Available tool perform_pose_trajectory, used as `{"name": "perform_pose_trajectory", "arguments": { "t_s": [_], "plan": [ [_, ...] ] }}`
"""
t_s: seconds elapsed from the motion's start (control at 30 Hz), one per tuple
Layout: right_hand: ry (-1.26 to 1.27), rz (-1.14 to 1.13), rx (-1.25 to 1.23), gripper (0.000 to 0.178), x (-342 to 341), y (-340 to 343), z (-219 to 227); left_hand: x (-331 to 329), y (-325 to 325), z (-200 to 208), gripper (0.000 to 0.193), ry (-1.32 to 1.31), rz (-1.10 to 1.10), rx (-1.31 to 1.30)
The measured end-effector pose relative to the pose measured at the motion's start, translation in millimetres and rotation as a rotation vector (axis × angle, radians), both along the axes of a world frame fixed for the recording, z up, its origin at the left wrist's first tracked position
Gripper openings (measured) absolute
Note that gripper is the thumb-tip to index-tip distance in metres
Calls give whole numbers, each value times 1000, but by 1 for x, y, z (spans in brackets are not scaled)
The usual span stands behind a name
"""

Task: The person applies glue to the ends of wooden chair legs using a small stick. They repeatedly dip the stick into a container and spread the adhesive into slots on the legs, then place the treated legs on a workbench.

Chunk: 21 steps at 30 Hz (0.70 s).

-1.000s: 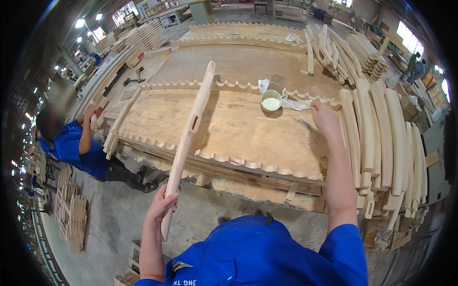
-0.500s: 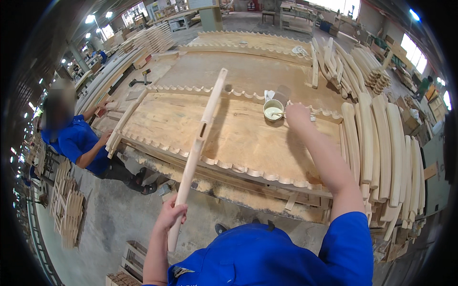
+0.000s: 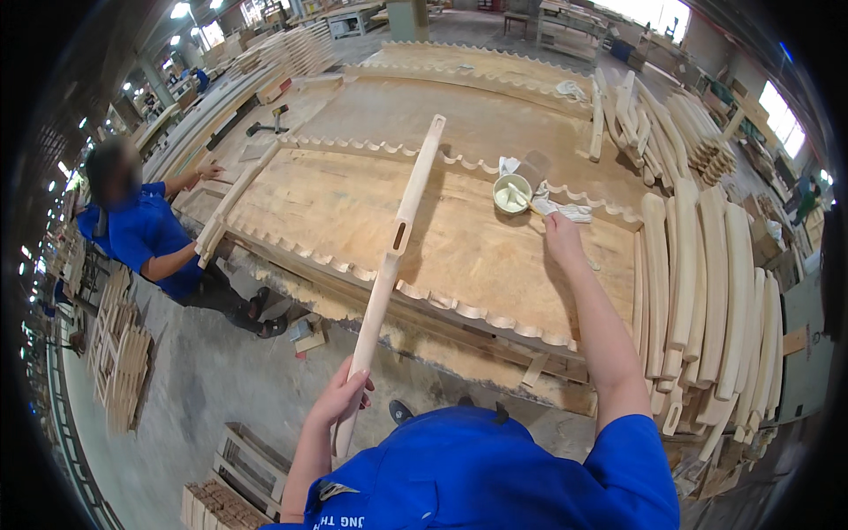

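Observation:
My left hand (image 3: 343, 395) is closed around the lower part of a long pale wooden furniture leg (image 3: 378, 300). The leg slants up and away over the bench, with an oval slot midway and another near its far end. My right hand (image 3: 563, 237) pinches the thin handle of a brush (image 3: 535, 210). Its white-coated head is inside a small round pot (image 3: 499, 205) of white glue-like liquid. A white cloth (image 3: 570, 213) lies beside the pot, just beyond my right hand.
Scalloped wooden rails (image 3: 446, 303) run along the workbench panel (image 3: 318, 199). Many curved wooden legs (image 3: 680, 274) are stacked at right. A co-worker (image 3: 146, 225) in blue stands at left, near a hammer (image 3: 268, 121). Slatted wooden frames (image 3: 121, 367) rest on the floor.
My right hand has drawn nearer to me and slightly right, and the brush head now shows in the pot. The leg stays in my left hand. The co-worker's far hand has moved.

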State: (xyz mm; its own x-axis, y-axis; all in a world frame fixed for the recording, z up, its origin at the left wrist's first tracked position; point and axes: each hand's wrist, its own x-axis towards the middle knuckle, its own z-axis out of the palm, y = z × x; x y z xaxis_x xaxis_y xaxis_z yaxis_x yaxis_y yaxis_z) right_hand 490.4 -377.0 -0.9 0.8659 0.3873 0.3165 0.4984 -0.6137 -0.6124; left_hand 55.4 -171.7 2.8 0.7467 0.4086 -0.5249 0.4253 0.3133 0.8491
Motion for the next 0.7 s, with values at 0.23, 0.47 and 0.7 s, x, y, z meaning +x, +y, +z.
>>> {"name": "perform_pose_trajectory", "arguments": {
  "t_s": [0.23, 0.47, 0.7],
  "plan": [
    [-75, 26, 47, 17, -10, 7, 18, -3, -13, -5, 58, 144, 80, 422],
    [-186, 77, 33, 12, 5, -7, 17, 5, -13, -21, 64, 119, 141, 524],
    [-16, 94, 84, 14, -1, -2, 17, -1, -17, -34, 58, 108, 170, 615]
  ]
}}
